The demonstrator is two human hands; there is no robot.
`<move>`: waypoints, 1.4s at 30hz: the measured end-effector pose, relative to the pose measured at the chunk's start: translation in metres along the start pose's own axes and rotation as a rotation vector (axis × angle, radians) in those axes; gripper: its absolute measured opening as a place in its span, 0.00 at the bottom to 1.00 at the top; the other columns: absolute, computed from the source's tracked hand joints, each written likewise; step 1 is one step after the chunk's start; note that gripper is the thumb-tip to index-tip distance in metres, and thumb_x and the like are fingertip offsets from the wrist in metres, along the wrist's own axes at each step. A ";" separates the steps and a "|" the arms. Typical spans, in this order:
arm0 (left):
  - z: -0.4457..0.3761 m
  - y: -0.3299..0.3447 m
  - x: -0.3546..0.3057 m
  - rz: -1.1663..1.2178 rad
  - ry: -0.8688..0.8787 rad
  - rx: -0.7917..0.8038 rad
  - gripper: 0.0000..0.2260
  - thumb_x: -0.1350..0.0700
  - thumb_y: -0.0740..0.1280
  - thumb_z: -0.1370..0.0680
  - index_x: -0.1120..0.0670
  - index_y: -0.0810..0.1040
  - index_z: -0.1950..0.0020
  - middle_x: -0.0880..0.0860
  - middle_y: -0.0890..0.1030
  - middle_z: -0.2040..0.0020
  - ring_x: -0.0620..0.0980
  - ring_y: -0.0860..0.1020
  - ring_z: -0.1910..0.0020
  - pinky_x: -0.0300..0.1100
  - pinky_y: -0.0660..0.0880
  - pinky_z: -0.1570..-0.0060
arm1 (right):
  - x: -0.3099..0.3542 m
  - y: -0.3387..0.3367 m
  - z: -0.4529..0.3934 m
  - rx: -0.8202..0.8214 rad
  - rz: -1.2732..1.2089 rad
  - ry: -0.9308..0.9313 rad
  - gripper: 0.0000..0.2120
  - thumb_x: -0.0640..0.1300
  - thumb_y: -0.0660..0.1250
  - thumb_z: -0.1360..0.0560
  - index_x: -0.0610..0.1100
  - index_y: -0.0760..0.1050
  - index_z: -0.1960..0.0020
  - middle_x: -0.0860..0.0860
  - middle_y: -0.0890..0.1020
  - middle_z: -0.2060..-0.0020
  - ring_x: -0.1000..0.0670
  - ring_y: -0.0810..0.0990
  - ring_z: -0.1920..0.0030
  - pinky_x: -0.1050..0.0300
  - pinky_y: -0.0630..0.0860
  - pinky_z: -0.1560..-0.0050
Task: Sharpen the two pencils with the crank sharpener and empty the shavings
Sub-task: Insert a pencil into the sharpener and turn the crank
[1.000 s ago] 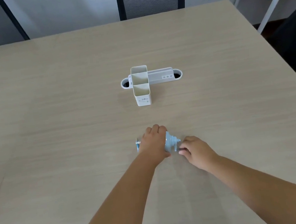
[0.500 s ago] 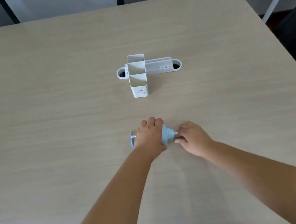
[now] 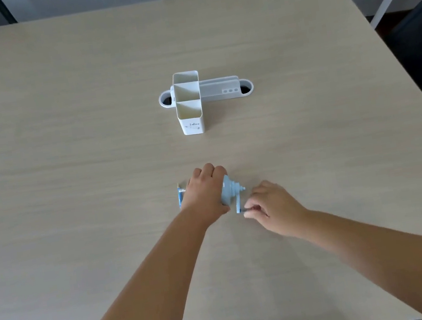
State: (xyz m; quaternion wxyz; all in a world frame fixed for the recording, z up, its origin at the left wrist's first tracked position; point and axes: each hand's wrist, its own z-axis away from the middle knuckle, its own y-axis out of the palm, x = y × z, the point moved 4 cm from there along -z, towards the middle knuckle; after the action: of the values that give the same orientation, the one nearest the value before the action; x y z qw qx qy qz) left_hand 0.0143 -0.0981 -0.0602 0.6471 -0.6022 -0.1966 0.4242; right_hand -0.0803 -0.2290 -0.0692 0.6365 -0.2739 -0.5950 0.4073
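Crank (image 3: 238, 205) swung downward under the right hand's (image 3: 268, 206) pinch as the left hand (image 3: 206, 192) clamped the sharpener (image 3: 229, 191); sharpening likely underway.

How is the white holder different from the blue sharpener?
The holder is white; the sharpener is light blue. The holder stands untouched with open compartments; the sharpener is gripped by the left hand while the right hand pinches its crank. The holder sits farther away. Both rest on the table.
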 end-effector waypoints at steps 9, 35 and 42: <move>0.000 -0.001 -0.002 -0.004 -0.018 -0.016 0.31 0.51 0.77 0.37 0.51 0.69 0.38 0.50 0.72 0.43 0.54 0.70 0.46 0.41 0.65 0.53 | -0.023 -0.003 -0.046 -0.065 0.082 0.146 0.09 0.46 0.62 0.28 0.45 0.78 0.62 0.47 0.79 0.63 0.42 0.74 0.56 0.54 0.66 0.59; 0.002 -0.004 -0.003 0.022 -0.033 -0.011 0.29 0.52 0.76 0.36 0.52 0.69 0.38 0.50 0.72 0.43 0.54 0.69 0.47 0.40 0.63 0.54 | -0.006 -0.004 -0.012 -0.013 0.072 -0.046 0.14 0.53 0.61 0.27 0.46 0.80 0.59 0.49 0.81 0.64 0.45 0.76 0.59 0.53 0.72 0.55; 0.002 -0.005 -0.004 -0.015 -0.006 -0.006 0.31 0.49 0.78 0.36 0.52 0.69 0.38 0.50 0.72 0.43 0.54 0.70 0.48 0.41 0.63 0.55 | -0.022 -0.033 -0.061 -0.206 0.105 0.127 0.09 0.49 0.65 0.26 0.45 0.81 0.54 0.48 0.83 0.58 0.42 0.75 0.53 0.50 0.72 0.52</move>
State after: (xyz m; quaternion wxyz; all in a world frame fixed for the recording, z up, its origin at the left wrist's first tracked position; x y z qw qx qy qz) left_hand 0.0124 -0.1000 -0.0536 0.6479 -0.6014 -0.2040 0.4206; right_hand -0.0131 -0.2564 -0.0621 0.6193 -0.3937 -0.5769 0.3587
